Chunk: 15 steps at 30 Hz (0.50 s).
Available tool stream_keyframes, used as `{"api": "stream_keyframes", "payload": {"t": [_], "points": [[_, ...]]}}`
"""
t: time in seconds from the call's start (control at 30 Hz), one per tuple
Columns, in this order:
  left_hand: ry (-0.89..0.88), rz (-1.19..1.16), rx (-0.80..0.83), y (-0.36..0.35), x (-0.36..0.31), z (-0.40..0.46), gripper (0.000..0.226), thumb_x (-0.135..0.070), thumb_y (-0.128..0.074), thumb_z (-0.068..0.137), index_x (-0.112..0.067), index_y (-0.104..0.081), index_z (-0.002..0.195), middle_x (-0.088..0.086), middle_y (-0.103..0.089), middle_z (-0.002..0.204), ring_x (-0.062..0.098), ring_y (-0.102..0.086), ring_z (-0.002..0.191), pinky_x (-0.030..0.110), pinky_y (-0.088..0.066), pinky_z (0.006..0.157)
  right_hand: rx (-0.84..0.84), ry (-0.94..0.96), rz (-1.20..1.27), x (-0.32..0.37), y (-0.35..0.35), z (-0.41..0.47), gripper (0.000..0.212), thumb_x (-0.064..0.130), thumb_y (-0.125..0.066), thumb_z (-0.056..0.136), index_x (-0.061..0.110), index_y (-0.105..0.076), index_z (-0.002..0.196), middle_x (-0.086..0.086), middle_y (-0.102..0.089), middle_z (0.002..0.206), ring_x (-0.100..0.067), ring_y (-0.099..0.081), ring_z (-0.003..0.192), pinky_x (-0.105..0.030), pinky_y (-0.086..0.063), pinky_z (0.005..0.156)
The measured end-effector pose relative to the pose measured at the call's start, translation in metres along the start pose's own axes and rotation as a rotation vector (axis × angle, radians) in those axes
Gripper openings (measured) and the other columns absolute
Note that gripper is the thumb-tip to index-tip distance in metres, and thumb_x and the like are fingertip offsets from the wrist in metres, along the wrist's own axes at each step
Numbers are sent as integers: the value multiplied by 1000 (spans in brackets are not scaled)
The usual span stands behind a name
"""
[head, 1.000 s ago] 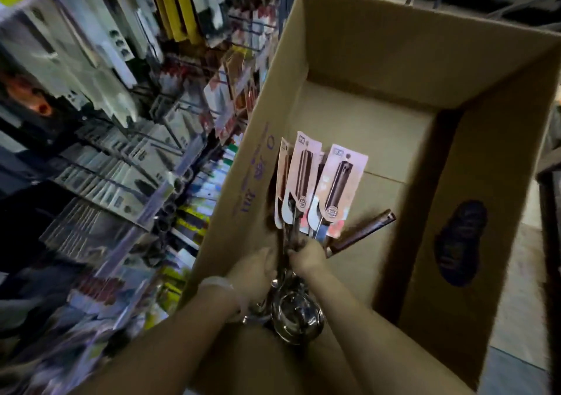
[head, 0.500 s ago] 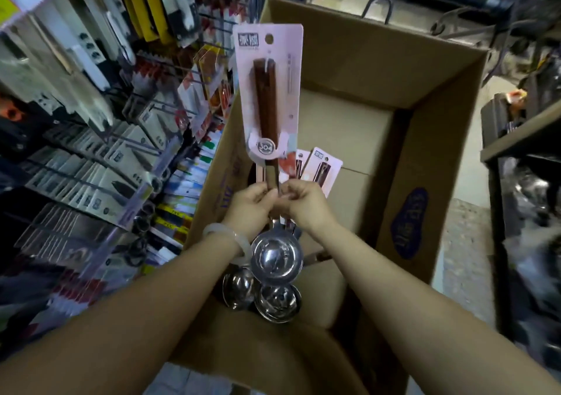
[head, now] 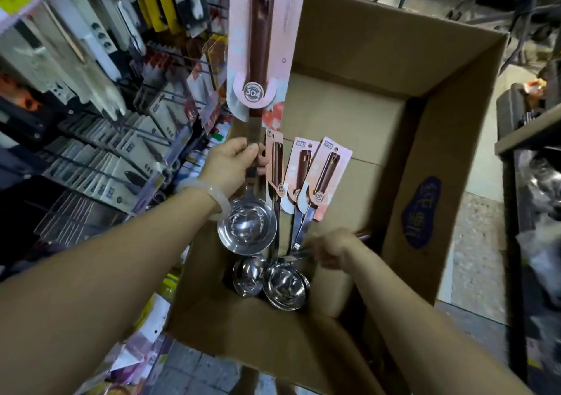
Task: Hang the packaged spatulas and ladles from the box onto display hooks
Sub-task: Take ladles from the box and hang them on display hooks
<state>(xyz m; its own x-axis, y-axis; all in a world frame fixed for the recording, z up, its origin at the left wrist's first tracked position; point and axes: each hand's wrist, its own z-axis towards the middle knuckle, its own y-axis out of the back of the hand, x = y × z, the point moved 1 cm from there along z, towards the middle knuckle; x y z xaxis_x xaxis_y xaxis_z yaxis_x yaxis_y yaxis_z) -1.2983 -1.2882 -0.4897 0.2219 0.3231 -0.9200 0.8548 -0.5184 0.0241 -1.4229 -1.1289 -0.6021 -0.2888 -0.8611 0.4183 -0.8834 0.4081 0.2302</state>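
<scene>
My left hand (head: 233, 164) grips the shaft of a packaged steel ladle (head: 247, 230), held upright above the open cardboard box (head: 358, 45); its brown handle sits in a pink card (head: 264, 30) reaching the top of the view. My right hand (head: 332, 247), blurred, is low inside the box at the shafts of the other packaged ladles (head: 315, 182); whether it holds one I cannot tell. Their steel bowls (head: 282, 285) lie near the box's front wall.
Display hooks (head: 142, 133) loaded with carded knives and other packaged goods fill the rack on the left. A dark shelf unit (head: 528, 139) stands to the right of the box. Tiled floor (head: 473, 249) shows beside the box.
My left hand has lifted one ladle higher, clear of the rest. My right hand has let go of it and dropped back into the box among the other ladles.
</scene>
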Motion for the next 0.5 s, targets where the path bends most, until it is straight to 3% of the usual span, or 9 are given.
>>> {"api": "stream_keyframes", "payload": {"t": [0.07,0.13,0.2,0.23,0.3,0.4,0.5], "points": [[-7,42,20,0,3,-2,17,-9,-43,96,-4,-57,103,4,-59,76,14,-59,67,10,-53,56,72,-135,138,-26,-16,8,33,16,-43,96,14,-42,63,-2,-35,41,-7,-31,22,-13,-23,25],[14,76,38,-1,9,-3,17,-8,-43,96,-3,-58,104,5,-58,75,15,-57,66,10,-52,55,1,-154,246,-39,-27,15,31,15,-43,96,14,-44,65,-1,-40,47,-6,-32,21,-14,-23,24],[34,102,59,-1,16,-3,17,-8,-43,96,-3,-59,103,4,-58,74,15,-56,66,10,-51,56,-98,-98,252,-42,-37,21,23,13,-48,93,12,-51,70,-3,-49,63,-11,-48,40,-20,-39,33],[42,108,66,-1,19,-2,16,-8,-43,96,-5,-59,99,4,-59,74,15,-56,66,10,-51,55,-168,-36,170,-42,-41,24,17,13,-52,90,9,-58,75,-6,-55,69,-18,-55,55,-27,-50,48],[58,113,66,-1,23,-2,16,-8,-43,96,-6,-59,98,4,-59,74,15,-56,65,8,-51,52,-275,99,-63,-38,-48,25,15,16,-55,88,5,-66,85,-14,-64,83,-28,-62,82,-34,-50,77],[64,133,63,-2,26,0,18,-8,-43,96,-4,-59,104,3,-60,74,14,-57,64,7,-48,46,-186,246,-154,-20,-67,20,15,20,-58,89,10,-65,98,-11,-67,100,-27,-61,100,-31,-46,87],[70,145,53,-3,27,2,19,-9,-44,96,-5,-60,104,2,-61,75,13,-58,64,4,-42,42,-106,284,-210,-4,-84,27,25,19,-60,87,7,-61,109,-10,-67,108,-28,-60,104,-37,-47,95]]}}
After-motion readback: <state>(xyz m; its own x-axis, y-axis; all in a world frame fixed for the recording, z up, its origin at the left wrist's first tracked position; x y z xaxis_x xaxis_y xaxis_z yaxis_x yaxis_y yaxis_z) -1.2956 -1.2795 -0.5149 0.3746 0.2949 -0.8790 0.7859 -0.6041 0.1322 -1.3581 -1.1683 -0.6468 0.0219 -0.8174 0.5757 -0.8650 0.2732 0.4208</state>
